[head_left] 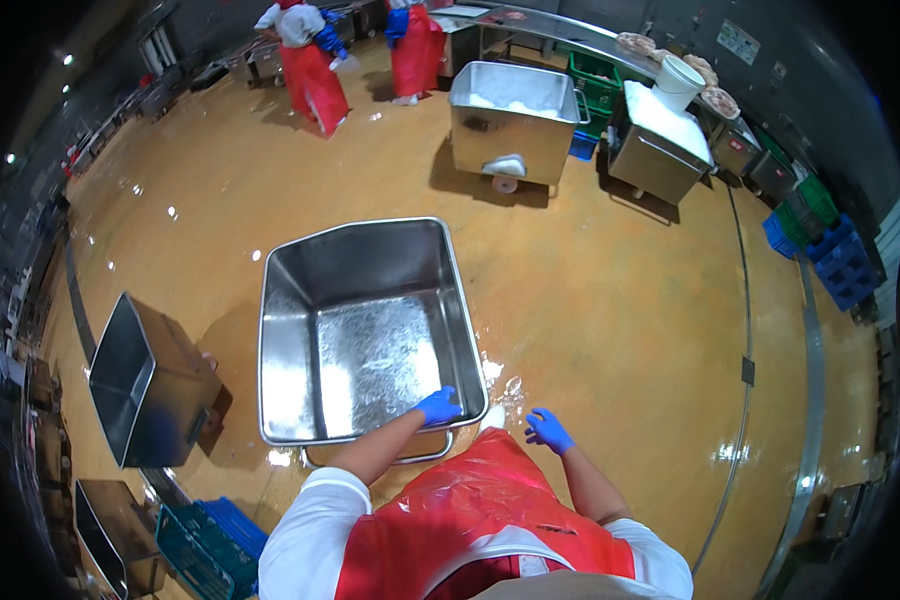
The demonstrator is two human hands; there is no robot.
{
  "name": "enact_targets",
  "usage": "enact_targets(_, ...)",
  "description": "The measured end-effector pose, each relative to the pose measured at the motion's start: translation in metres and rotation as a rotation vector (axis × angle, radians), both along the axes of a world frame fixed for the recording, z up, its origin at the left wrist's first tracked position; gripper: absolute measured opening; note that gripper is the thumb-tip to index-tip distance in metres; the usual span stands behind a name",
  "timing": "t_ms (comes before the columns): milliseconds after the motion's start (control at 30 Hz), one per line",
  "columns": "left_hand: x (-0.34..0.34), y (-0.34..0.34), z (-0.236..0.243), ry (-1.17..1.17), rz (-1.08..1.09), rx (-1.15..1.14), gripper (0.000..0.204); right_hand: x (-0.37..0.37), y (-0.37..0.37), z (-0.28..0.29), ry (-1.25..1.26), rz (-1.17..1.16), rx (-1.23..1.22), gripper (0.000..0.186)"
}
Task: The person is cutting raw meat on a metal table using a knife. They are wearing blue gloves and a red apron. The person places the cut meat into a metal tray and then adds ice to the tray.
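A large steel bin (360, 270) stands in front of me, its inside bare metal with a bright sheen on the bottom. My left hand (438, 405), in a blue glove, is at the bin's near right corner over the rim, fingers apart; whether it touches the steel I cannot tell. My right hand (548, 430), also blue-gloved, hangs open in the air just right of that corner, holding nothing. A handle (420, 455) sticks out below the near rim. My red apron (460, 495) and one white boot (493, 418) show below.
Steel bins (155, 390) stand left, crates (200, 540) lower left. Two workers in red aprons (310, 85) stand at the back. An ice-filled cart (510, 130), a cart with a white bucket (678, 85), a long counter (550, 30) and stacked crates (840, 260) line the back and right.
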State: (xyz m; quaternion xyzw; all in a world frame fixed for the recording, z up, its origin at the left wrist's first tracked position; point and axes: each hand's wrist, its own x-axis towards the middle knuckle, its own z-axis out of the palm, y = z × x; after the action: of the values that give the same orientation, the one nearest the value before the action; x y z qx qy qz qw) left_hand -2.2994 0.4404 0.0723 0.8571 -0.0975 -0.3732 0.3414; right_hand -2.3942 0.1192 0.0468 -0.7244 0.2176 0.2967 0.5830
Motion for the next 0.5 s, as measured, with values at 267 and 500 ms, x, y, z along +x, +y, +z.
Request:
enact_targets(267, 0.144, -0.070, 0.014, -0.082, 0.254, 0.220, 0.084, 0.166, -0.137, 0.029, 0.068, 0.056, -0.110, 0.053)
enact_targets(500, 0.250, -0.142, 0.018, -0.129, 0.256, 0.425, 0.081, 0.345, -0.197, 0.029, -0.003, 0.078, -0.102, 0.034)
